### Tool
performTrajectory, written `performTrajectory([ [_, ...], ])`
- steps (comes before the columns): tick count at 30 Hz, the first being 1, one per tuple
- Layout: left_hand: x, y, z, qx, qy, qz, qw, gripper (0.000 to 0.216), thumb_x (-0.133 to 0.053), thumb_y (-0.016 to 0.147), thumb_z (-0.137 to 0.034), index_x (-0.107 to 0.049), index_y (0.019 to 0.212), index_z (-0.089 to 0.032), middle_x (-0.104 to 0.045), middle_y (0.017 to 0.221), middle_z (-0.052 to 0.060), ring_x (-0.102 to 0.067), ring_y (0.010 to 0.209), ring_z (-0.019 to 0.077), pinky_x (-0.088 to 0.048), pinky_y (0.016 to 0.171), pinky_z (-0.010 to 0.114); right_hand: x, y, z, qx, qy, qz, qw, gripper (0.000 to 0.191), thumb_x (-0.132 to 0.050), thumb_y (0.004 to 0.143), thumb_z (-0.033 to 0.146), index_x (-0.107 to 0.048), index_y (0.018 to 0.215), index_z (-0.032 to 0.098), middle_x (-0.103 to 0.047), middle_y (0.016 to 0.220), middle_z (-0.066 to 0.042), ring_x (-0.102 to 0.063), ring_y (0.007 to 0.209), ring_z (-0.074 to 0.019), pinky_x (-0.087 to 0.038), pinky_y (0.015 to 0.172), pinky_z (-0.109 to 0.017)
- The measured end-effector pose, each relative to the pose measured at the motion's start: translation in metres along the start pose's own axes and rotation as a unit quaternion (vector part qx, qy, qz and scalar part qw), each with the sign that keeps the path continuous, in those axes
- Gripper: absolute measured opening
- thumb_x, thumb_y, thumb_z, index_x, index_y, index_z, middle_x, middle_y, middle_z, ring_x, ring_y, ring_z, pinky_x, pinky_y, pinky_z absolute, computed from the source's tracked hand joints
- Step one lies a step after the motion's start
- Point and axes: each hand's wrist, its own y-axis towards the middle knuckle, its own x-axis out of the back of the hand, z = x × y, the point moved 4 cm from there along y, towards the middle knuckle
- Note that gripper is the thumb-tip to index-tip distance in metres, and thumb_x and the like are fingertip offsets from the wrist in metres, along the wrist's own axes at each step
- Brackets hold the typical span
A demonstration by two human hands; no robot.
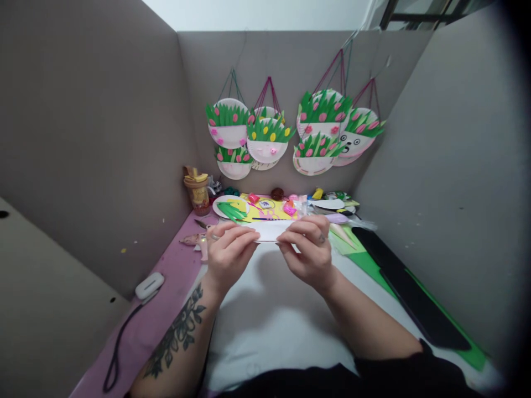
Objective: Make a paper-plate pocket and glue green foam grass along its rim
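At the near edge, a black sleeve [390,373] rests by the white covering [282,331] that lies across the middle of the purple surface [145,337]. To the left, a dark strap [117,342] runs up to a small white case [150,286]; to the right, a long black piece [418,293] lies at a slant on a green sheet [369,268]. Above the covering, the left hand [232,251] and the right hand [307,251] face each other, well apart at the wrists, thumbs and fingers pinching the two ends of a thin white piece [267,231]. This piece is held up between them, seen at a shallow angle, so its full outline cannot be told. Just past the left hand is a pink tool [203,249], partly hidden by it. Farther back, a white plate [219,203] carries green paper leaves [232,211], beside a yellow sheet [269,213] with bright pink packets [289,208] and a brown ball [277,193] about it. A lidded cup [199,196] stands upright at the far left corner. On the grey back panel [286,61] hang decorated paper plates [233,137] in clusters, by green and magenta strings [269,88].
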Motion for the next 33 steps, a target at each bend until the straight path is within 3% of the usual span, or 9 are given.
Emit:
performTrajectory([
  [7,-0.002,-0.002,-0.002,-0.003,0.022,0.0,1.0,0.01,-0.07,0.076,-0.019,-0.068,0.084,-0.024,-0.072,0.077,-0.002,-0.059,0.08,0.0166,-0.038,0.081,0.035,-0.005,0.001,0.0,0.01,-0.021,0.026,0.999,0.014,-0.068,0.077,0.015,-0.064,0.086,0.025,-0.064,0.084,-0.001,-0.054,0.092,-0.0221,-0.036,0.085,-0.043],
  [14,-0.004,-0.004,0.002,0.024,0.011,-0.013,1.0,0.007,-0.069,0.077,-0.02,-0.069,0.083,-0.023,-0.071,0.076,-0.001,-0.059,0.079,0.0157,-0.04,0.081,0.034,0.0,0.002,-0.004,-0.026,-0.009,-0.003,1.0,0.015,-0.068,0.077,0.013,-0.066,0.083,0.026,-0.064,0.081,-0.001,-0.053,0.091,-0.021,-0.036,0.085,-0.041],
  [19,-0.007,-0.005,0.0,0.004,0.033,0.007,0.999,0.006,-0.068,0.078,-0.02,-0.069,0.083,-0.024,-0.071,0.075,-0.001,-0.06,0.077,0.0155,-0.039,0.081,0.034,-0.006,0.002,-0.002,-0.009,-0.018,0.029,0.999,0.009,-0.068,0.078,0.018,-0.066,0.081,0.026,-0.066,0.081,0.0,-0.055,0.091,-0.0213,-0.034,0.085,-0.042],
  [24,-0.011,-0.006,0.007,0.037,0.016,0.014,0.999,0.005,-0.065,0.08,-0.022,-0.069,0.084,-0.022,-0.071,0.078,0.001,-0.06,0.081,0.0163,-0.04,0.081,0.034,-0.003,0.003,-0.008,-0.044,-0.001,0.007,0.999,0.011,-0.067,0.078,0.015,-0.066,0.077,0.026,-0.065,0.079,0.0,-0.055,0.087,-0.0207,-0.037,0.082,-0.04],
  [33,-0.017,-0.007,0.01,0.04,0.017,0.04,0.998,0.005,-0.065,0.081,-0.023,-0.069,0.082,-0.022,-0.07,0.075,0.002,-0.059,0.079,0.0163,-0.039,0.079,0.033,-0.009,0.0,-0.011,-0.047,-0.009,0.028,0.998,0.009,-0.067,0.078,0.018,-0.067,0.076,0.026,-0.067,0.079,0.001,-0.055,0.086,-0.0205,-0.035,0.083,-0.04],
])
